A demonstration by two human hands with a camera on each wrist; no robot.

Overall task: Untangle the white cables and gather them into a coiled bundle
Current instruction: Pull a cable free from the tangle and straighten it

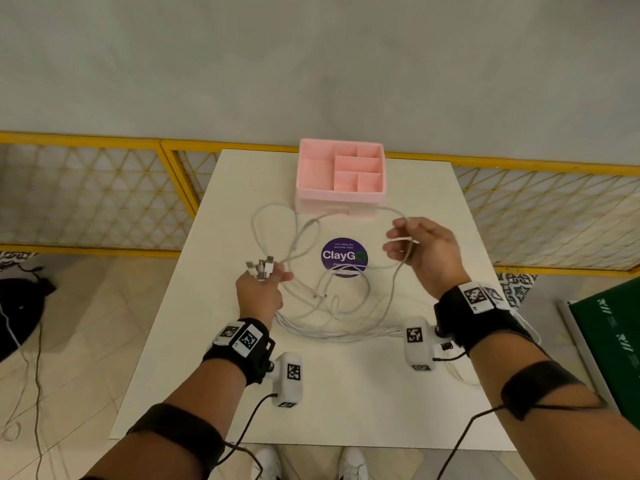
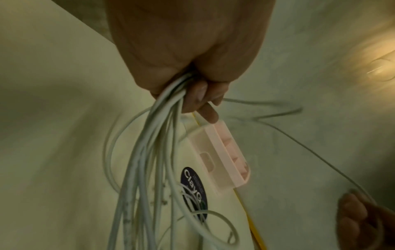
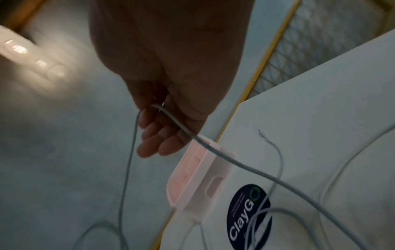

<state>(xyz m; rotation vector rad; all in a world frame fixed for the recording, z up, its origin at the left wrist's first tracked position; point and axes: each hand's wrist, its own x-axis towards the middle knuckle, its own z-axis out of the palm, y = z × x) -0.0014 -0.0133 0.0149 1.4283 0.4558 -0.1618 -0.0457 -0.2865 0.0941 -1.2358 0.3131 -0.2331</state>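
Table point(image 1: 398, 393): white, square top, bearing all items below.

Cables point(image 1: 332, 306): several white cables, loosely tangled, spread across the table's middle in loops that reach from near the tray to the near side of the sticker. One group of strands runs together along the table between the two wrists.

Left hand point(image 1: 260, 292): raised over the table's left side, fingers clenched round a gathered bunch of cables. Plugs point(image 1: 260, 266) stick up from the top of the fist. The left wrist view shows the strands point(image 2: 149, 152) hanging down from the closed fist point(image 2: 188, 55) in a thick sheaf.

Right hand point(image 1: 424, 252): raised over the table's right side, well apart from the left. It grasps a single cable strand, which is drawn up off the table; a loop runs from it toward the tray. In the right wrist view the strand point(image 3: 205, 143) passes across the palm point(image 3: 171, 76) under partly curled fingers point(image 3: 158, 140).

Tray point(image 1: 341, 199): pink, divided into compartments, at the table's far edge, just beyond the cable loops.

Sticker point(image 1: 344, 257): round, purple, lettered "ClayGo", at the table's centre, partly crossed by cable.

Fence point(image 1: 104, 188): yellow frame with lattice panels, behind the table.
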